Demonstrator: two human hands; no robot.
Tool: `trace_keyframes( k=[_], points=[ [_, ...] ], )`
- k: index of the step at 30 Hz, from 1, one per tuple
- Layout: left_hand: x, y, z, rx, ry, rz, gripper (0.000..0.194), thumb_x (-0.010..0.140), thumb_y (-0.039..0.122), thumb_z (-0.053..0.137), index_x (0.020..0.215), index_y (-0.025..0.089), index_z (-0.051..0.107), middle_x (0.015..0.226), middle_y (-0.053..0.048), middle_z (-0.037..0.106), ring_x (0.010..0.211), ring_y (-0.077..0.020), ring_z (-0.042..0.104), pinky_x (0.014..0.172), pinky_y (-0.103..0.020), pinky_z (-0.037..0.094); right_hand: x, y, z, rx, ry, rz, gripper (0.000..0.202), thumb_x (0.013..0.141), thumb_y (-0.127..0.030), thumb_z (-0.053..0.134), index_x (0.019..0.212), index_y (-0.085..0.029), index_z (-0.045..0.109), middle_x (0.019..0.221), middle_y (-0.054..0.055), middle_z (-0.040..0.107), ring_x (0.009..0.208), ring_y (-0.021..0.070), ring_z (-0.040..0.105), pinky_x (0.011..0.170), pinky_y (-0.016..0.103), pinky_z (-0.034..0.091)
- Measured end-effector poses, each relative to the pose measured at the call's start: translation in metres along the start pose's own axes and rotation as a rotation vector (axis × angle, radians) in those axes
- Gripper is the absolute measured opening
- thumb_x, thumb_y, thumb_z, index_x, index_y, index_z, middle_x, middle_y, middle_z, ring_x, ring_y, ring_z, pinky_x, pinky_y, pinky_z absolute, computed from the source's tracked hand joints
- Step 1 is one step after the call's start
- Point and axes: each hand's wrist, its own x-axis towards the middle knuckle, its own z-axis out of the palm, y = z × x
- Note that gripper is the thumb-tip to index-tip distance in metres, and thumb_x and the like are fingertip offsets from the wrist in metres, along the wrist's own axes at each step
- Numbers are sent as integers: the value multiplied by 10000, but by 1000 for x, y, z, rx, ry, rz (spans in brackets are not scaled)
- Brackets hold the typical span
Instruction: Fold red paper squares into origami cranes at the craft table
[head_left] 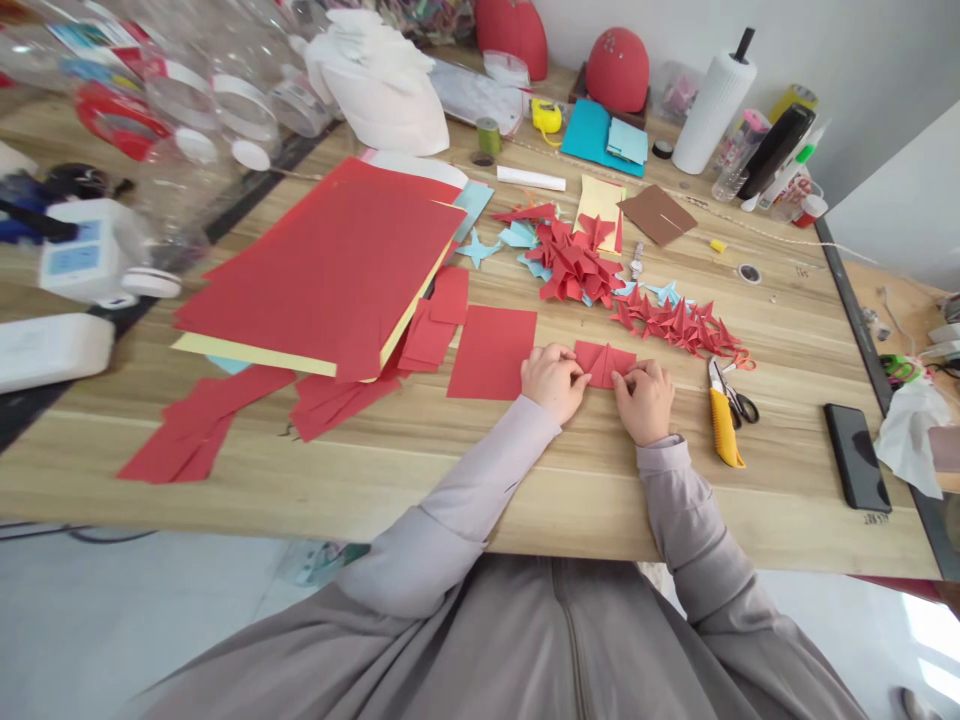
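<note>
A small red paper piece point(604, 362) with fold creases lies between my hands, near the middle of the table. My left hand point(556, 383) pinches its left edge, fingers bent together. At its right edge, my right hand point(643, 399) holds the paper between thumb and curled fingers. Just left of my left hand lies a flat red sheet point(493, 352). Beyond the hands is a pile of folded red paper shapes point(574, 262), and a row of red folded stars point(679, 322) stretches to the right. A light blue star point(478, 248) lies farther left.
A yellow cutter point(724, 425) and scissors point(743, 405) lie right of my right hand, with a black phone point(857, 457) farther right. Large red sheets point(322, 270) and red strips point(199, 425) cover the left side. Plastic bottles point(176, 180) stand back left.
</note>
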Motion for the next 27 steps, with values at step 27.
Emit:
trace_keyframes(
  k=[27],
  points=[
    [1,0,4,0,41,-2,155,743,289,690,619,201,656,1039,-54,626,1017,-286,501,821,-453,401,0,-2,2,-11,-1,25,262,807,-313,606,575,-202,555,951,76,608,921,258,487,779,395,353]
  ],
)
